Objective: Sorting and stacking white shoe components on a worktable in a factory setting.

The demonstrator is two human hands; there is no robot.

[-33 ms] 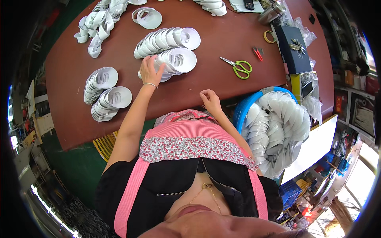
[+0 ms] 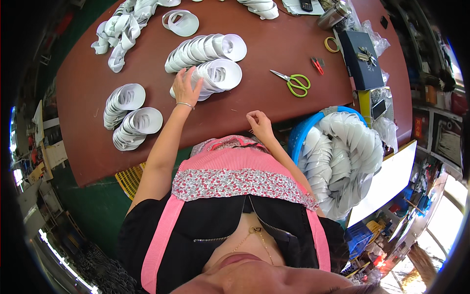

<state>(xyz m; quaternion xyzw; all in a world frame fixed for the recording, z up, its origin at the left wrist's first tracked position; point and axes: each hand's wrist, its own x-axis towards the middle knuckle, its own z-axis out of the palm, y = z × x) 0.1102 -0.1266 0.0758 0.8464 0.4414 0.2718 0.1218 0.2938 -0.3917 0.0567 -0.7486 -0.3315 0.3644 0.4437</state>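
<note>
My left hand [image 2: 186,89] lies on the left part of a nested stack of white sun visors [image 2: 223,74], with its thumb and fingers spread. The palm hides some of that stack. Just beyond it lies a second row of nested visors [image 2: 205,51]. Close to the table's front edge, my right hand [image 2: 260,125] hovers with its fingers curled in, and nothing shows in them. Two smaller visor stacks, one farther [image 2: 125,100] and one nearer [image 2: 139,126], sit left of my left forearm.
A single visor [image 2: 181,23] and a heap of visors [image 2: 122,36] lie at the back. Green-handled scissors [image 2: 293,83], red snips [image 2: 317,65], a tape roll [image 2: 332,44], a dark box [image 2: 362,61] and a metal flask [image 2: 334,15] are rightward. A blue basket [image 2: 293,139] full of visors stands beside me.
</note>
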